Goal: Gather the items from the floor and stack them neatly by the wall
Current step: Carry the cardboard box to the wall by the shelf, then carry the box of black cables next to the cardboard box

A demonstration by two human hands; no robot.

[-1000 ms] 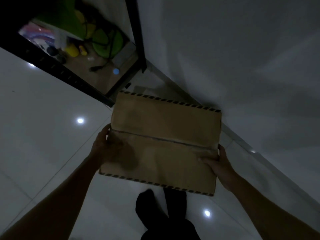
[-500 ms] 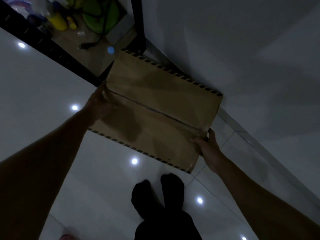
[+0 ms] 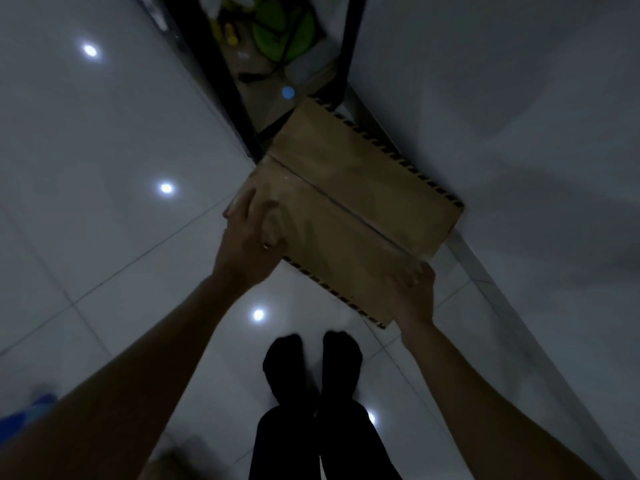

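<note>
A brown cardboard box with black striped tape along two edges and a taped seam across its top is held over the white tiled floor, close beside the white wall. My left hand grips its near left corner, thumb on top. At the near right corner, my right hand holds the edge. The box's far long side runs along the wall's base; whether it rests on the floor is unclear.
A black-framed low shelf with green and yellow objects stands just beyond the box against the wall. My feet in dark socks are below the box. Something blue lies at the lower left edge.
The box has moved rightward toward the wall and lower, turning so its long side runs along the wall. Both hands stayed on their corners.
</note>
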